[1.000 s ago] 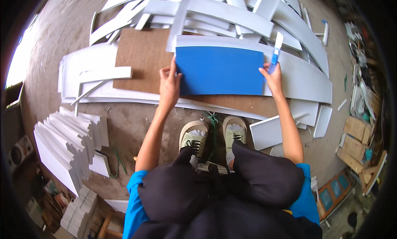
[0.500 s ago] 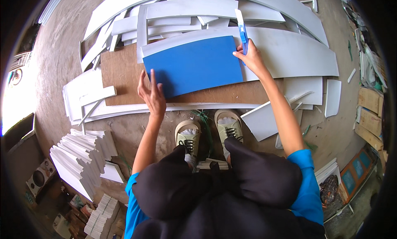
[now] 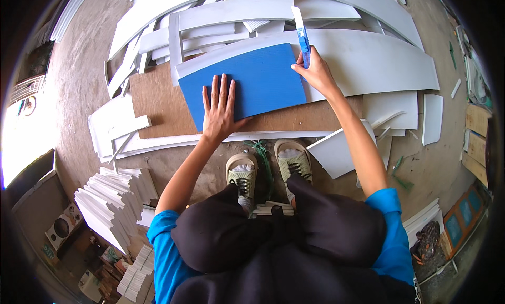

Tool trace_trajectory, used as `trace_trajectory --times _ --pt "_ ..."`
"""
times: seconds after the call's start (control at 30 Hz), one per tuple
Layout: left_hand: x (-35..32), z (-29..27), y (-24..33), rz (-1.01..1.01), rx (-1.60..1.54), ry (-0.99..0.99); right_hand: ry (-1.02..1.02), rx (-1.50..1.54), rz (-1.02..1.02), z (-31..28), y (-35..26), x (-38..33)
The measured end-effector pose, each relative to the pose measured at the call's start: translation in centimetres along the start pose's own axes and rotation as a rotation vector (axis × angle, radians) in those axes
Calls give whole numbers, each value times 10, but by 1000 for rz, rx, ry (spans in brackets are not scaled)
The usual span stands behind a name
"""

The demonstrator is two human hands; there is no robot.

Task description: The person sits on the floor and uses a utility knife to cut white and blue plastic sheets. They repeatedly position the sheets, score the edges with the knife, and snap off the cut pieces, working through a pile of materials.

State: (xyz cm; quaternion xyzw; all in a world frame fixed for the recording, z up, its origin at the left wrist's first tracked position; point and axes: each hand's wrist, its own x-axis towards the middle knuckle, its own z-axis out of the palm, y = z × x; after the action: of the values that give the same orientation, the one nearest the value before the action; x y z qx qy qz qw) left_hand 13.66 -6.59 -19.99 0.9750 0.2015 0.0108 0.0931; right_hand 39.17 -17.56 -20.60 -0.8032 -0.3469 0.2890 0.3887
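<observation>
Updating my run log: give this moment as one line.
left hand: flat on blue panel | right hand: holding blue cutter | brown board: partly beneath panel

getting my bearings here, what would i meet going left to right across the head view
Stacked white pieces → left hand → right hand holding a blue cutter → small white panel → brown boxes.

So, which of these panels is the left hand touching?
The blue panel: the left hand is spread on its face, and its colour sets it apart from the white panels nearby.
</observation>
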Motion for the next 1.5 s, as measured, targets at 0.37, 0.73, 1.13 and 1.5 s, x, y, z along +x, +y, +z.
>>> trace_trajectory --times 0.37,0.73,1.13,1.5 --pt "69 21 74 262 -82 71 6 8 -15 1 14 1" --pt "103 -20 47 265 -402 -163 162 833 280 -39 11 -35" --pt "156 36 66 -282 -85 484 117 617 392 -44 26 -69" --pt "139 32 79 -322 -115 473 26 581 299 -26 26 -67"
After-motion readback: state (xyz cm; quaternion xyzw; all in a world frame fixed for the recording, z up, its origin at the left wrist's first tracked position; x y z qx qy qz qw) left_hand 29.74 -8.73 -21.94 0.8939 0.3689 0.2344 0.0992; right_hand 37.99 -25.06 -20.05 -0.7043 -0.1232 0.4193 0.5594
